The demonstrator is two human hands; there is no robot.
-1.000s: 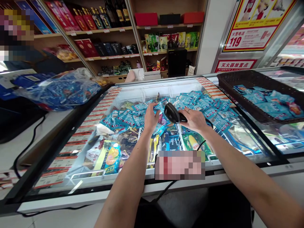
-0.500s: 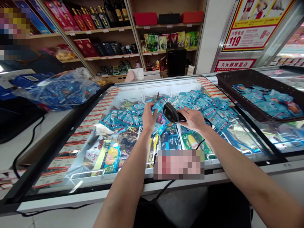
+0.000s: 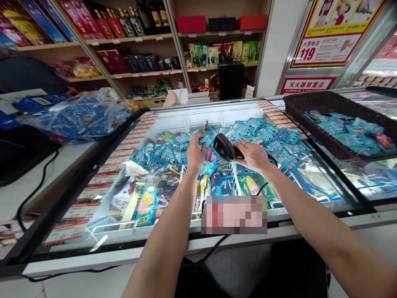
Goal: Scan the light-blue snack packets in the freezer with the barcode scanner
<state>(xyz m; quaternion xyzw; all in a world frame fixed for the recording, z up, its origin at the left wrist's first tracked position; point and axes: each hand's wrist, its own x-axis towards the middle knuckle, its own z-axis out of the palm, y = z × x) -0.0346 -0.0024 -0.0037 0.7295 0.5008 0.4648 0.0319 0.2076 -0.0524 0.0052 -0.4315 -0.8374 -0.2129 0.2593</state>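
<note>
My right hand [image 3: 252,155] is wrapped round the handle of a black barcode scanner [image 3: 223,147], whose head points left toward my other hand. A dark cable runs down from the scanner behind my wrist. At the middle of the freezer glass, my left hand [image 3: 196,153] has thumb and fingers closed at the edge of a small blue packet [image 3: 210,135]. Many similar blue packets [image 3: 248,130] lie spread over the glass to both sides of my hands. Part of the held packet is hidden by my fingers.
Wrapped ice creams [image 3: 145,205] show through the glass of the chest freezer [image 3: 102,254]. A brown basket [image 3: 328,151] with more blue packets stands at right. At left lies a clear bag [image 3: 83,118] of blue packs. Stocked shelves [image 3: 133,39] line the back.
Both hands and the scanner are almost where they were. A bluish light now shows on the scanner's head. At the upper left, a dark shape has shifted.
</note>
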